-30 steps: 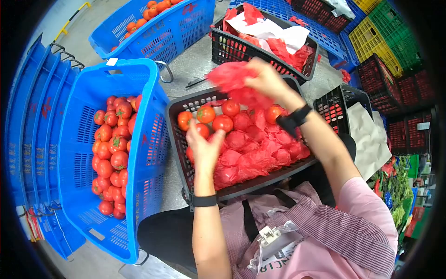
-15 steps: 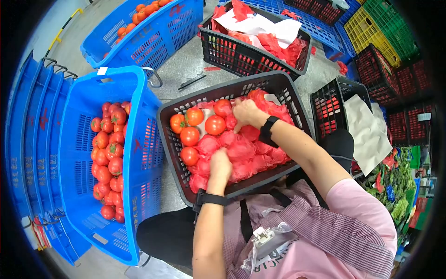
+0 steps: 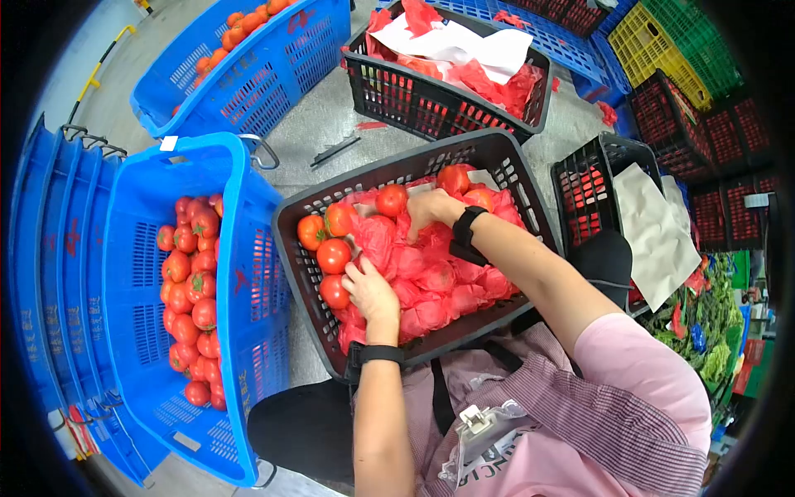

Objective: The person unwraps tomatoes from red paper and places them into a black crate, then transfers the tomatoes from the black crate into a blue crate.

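A dark plastic crate (image 3: 530,178) in front of me holds tomatoes and crumpled red wrapping (image 3: 431,277). My left hand (image 3: 374,296) rests at the crate's left part, fingers apart and touching the wrapping, close to a bare tomato (image 3: 334,291). Farther right, my right hand (image 3: 431,211) reaches down with bent fingers on the wrapping; its fingertips are partly hidden. Beside that hand lies another tomato (image 3: 391,200), and more bare tomatoes show along the crate's left side and beyond my right wrist.
On the left stands a blue basket (image 3: 236,273) of tomatoes, with another blue basket (image 3: 286,62) behind it. A black crate (image 3: 414,103) of red wrapping and white paper stands beyond. Brown paper (image 3: 654,236) drapes over a crate on the right.
My left hand has moved up and left, its fingers opening out. Wrapping now covers the place of a formerly bare tomato. More bare tomatoes show near my right wrist.
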Tool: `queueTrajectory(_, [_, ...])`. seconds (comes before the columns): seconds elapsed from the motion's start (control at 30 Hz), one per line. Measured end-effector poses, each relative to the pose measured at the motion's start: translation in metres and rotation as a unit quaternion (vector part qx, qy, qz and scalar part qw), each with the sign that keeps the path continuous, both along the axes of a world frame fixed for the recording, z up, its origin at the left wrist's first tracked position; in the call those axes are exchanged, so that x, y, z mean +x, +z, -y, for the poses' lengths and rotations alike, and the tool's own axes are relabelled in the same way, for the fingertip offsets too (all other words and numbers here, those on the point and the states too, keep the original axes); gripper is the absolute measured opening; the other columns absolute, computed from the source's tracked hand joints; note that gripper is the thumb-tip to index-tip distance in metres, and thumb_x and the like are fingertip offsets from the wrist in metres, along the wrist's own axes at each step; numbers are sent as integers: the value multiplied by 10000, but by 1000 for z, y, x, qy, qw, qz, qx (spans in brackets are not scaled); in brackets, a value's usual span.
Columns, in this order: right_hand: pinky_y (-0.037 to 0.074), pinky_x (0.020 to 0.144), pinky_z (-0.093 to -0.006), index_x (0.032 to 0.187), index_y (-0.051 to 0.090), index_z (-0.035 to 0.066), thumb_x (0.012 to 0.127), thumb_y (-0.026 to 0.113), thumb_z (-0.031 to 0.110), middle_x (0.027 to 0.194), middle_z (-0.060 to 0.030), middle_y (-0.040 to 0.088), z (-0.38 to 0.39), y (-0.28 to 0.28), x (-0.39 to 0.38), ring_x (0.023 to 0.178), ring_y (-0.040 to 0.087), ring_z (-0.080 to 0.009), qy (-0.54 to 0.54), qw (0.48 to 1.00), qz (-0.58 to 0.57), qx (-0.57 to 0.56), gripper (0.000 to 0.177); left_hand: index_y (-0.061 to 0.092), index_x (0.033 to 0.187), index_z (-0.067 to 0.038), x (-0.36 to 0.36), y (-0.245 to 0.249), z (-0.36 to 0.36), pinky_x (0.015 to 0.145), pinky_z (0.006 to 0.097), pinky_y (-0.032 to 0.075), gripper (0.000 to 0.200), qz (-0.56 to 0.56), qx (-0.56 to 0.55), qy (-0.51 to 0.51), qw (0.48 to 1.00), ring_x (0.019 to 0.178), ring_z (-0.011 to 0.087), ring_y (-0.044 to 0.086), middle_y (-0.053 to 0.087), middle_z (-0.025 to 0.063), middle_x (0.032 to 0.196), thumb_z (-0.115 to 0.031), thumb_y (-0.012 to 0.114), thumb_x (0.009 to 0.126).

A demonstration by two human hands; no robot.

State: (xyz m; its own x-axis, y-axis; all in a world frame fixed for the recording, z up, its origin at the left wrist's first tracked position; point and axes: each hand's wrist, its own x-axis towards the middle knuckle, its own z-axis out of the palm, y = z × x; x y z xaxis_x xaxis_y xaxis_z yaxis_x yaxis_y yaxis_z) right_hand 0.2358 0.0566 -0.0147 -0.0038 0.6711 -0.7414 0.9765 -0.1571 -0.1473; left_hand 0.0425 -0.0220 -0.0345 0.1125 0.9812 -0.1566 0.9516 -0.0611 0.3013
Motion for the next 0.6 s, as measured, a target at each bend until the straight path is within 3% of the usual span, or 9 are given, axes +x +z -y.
queueTrajectory(0.1, [519, 699, -395, 899, 704, 77, 549, 770, 368, 902, -109, 690, 13, -2, -3, 857, 662, -276, 43, 996, 19, 70, 459, 488, 1194, 0, -17, -1, -8, 861, 467, 434, 456, 119, -30, 17, 992, 996, 428, 486, 449, 242, 1108, 55, 542, 744])
queueTrajectory(0.2, [525, 648, -423, 792, 688, 69, 652, 684, 257, 842, -154, 674, 44, -6, 3, 791, 664, -301, 13, 982, 48, 181, 234, 535, 1041, 33, -21, -26, -9, 864, 474, 425, 342, 132, -23, 12, 991, 960, 428, 528, 535, 249, 1004, 51, 578, 702])
queueTrajectory(0.33, [507, 611, -428, 792, 657, 68, 708, 661, 255, 761, -187, 645, 65, -17, 36, 706, 622, -363, -5, 952, -40, 303, 205, 574, 1038, 58, -14, -25, -6, 785, 442, 478, 312, 144, 2, -12, 989, 881, 355, 590, 596, 200, 919, 74, 566, 727])
queueTrajectory(0.37, [504, 613, -390, 802, 658, 76, 727, 660, 229, 729, -167, 642, 59, -21, 53, 674, 637, -306, -24, 942, -122, 310, 170, 598, 981, 21, -9, -23, -3, 690, 385, 476, 264, 342, -156, 51, 925, 771, 280, 591, 606, 138, 849, 54, 596, 719])
queueTrajectory(0.4, [498, 611, -374, 810, 655, 61, 729, 659, 197, 712, -163, 635, 57, 5, 60, 664, 634, -260, -81, 935, -184, 294, 159, 622, 925, -17, -5, -18, 2, 594, 329, 475, 218, 515, -304, 113, 794, 661, 205, 592, 616, 77, 780, 34, 627, 712])
queueTrajectory(0.43, [492, 608, -358, 817, 653, 46, 730, 658, 165, 694, -160, 627, 56, 44, 62, 653, 630, -214, -136, 920, -245, 273, 148, 637, 904, -37, 2, 0, 11, 471, 253, 408, 197, 534, -377, 88, 752, 542, 118, 530, 596, 13, 727, 28, 631, 718])
queueTrajectory(0.5, [480, 609, -333, 843, 642, 6, 732, 645, 111, 688, -153, 619, 59, 77, 73, 658, 605, -139, -223, 870, -423, 119, 152, 634, 816, -25, 21, 55, 33, 408, 248, 362, 117, 501, -472, 31, 725, 489, 112, 515, 604, 17, 717, -14, 680, 709])
queueTrajectory(0.57, [501, 647, -380, 857, 645, 14, 630, 705, 179, 806, -164, 651, 63, 89, 70, 713, 640, -278, 29, 969, -162, 186, 287, 621, 875, -1, 36, 50, 56, 517, 260, 438, 218, 510, -536, -103, 665, 588, 130, 566, 618, 23, 751, -46, 710, 681])
queueTrajectory(0.6, [503, 650, -401, 892, 641, 25, 616, 712, 206, 819, -167, 646, 68, 77, 61, 726, 638, -298, 89, 962, -156, 207, 338, 610, 832, 19, 41, 35, 63, 546, 336, 466, 195, 462, -500, -128, 721, 592, 218, 587, 616, 70, 713, -36, 694, 664])
